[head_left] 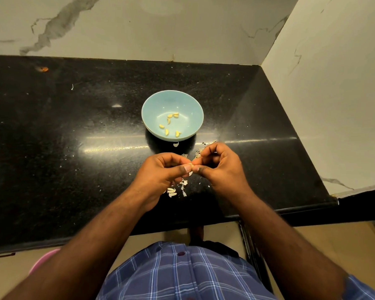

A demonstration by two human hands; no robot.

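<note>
My left hand (pixel 160 176) and my right hand (pixel 220 167) meet over the black counter, both pinching one small garlic clove (pixel 191 164) between thumbs and fingertips; most of the clove is hidden by the fingers. Just beyond the hands stands a light blue bowl (pixel 154 105) holding several peeled yellowish cloves (pixel 170 123). White garlic skins (pixel 175 190) lie on the counter under and around the hands.
The black granite counter (pixel 74 148) ends at a marble wall behind and a side wall on the right (pixel 333 94). Its front edge runs just below my wrists. More peel scraps (pixel 200 150) lie right of the bowl. A pink object (pixel 43 260) shows below the counter edge.
</note>
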